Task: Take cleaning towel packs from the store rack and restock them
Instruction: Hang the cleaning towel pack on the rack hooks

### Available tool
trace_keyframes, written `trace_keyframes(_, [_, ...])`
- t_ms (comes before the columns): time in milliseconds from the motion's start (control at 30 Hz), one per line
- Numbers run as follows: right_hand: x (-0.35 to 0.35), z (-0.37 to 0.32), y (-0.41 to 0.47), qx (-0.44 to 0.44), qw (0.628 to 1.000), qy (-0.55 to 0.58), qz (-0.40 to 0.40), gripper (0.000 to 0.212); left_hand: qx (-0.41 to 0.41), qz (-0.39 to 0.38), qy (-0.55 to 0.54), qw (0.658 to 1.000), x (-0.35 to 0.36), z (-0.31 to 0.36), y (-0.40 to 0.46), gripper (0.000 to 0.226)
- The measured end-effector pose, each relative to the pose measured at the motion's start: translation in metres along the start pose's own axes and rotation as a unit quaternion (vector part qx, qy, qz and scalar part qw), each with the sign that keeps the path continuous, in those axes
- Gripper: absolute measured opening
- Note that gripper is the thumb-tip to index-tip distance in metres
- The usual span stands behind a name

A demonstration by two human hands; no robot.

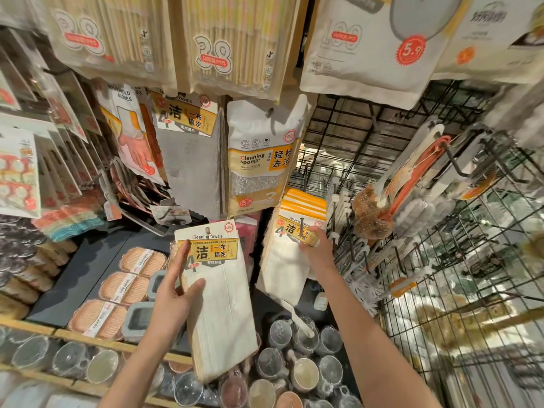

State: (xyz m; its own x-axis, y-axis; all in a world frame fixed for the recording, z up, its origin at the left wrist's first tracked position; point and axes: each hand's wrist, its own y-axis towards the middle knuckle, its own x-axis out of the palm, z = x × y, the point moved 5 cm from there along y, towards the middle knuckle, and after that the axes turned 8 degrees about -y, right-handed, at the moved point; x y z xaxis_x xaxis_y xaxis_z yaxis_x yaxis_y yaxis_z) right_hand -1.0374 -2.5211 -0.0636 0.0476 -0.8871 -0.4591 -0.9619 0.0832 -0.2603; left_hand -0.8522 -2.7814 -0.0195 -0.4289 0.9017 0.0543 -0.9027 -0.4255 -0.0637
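Observation:
My left hand [176,293] grips a white cleaning towel pack [220,301] with a yellow label, held upright in front of the rack at centre. To its right, several more white towel packs [290,257] hang together on a rack hook. My right hand [316,248] is closed on the yellow label of the front hanging pack. A grey cleaning towel pack [190,160] hangs higher up, left of a cleaning sponge bag [260,160].
Household glove packs [132,134] hang at left, chopstick packs [226,39] overhead. A black wire grid [441,275] with brushes [374,213] fills the right. Below are wrapped cups [303,372], soap boxes [123,287] and a wooden shelf edge [88,337].

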Motion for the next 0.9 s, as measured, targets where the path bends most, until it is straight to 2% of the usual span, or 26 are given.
trace_keyframes(133, [0.0,0.003,-0.008,0.0,1.0,-0.006,-0.024,0.052,-0.005,-0.011,0.002,1.0,0.004,0.001,-0.002,0.076])
trace_keyframes(400, [-0.008,-0.007,-0.045,-0.048,0.997,0.063,-0.014,0.034,-0.007,-0.018,-0.005,1.0,0.016,0.003,-0.001,0.077])
trace_keyframes(533, [0.001,-0.023,-0.073,-0.089,0.988,0.105,-0.076,0.028,-0.009,-0.032,-0.025,0.999,0.024,0.005,-0.004,0.077])
trace_keyframes(667, [0.023,-0.042,-0.092,-0.128,0.976,0.075,-0.158,0.059,-0.013,-0.064,-0.042,0.997,0.033,0.005,-0.008,0.075])
trace_keyframes(733, [0.03,-0.043,-0.095,-0.148,0.972,0.062,-0.172,0.066,-0.009,-0.086,-0.039,0.995,0.041,0.005,-0.011,0.073])
trace_keyframes(800, [0.03,-0.041,-0.099,-0.171,0.97,0.054,-0.165,0.067,-0.009,-0.102,-0.041,0.994,0.047,0.004,-0.013,0.071])
trace_keyframes(900, [0.019,-0.037,-0.102,-0.171,0.974,0.049,-0.142,0.053,-0.002,-0.124,-0.028,0.992,0.055,-0.003,-0.012,0.073])
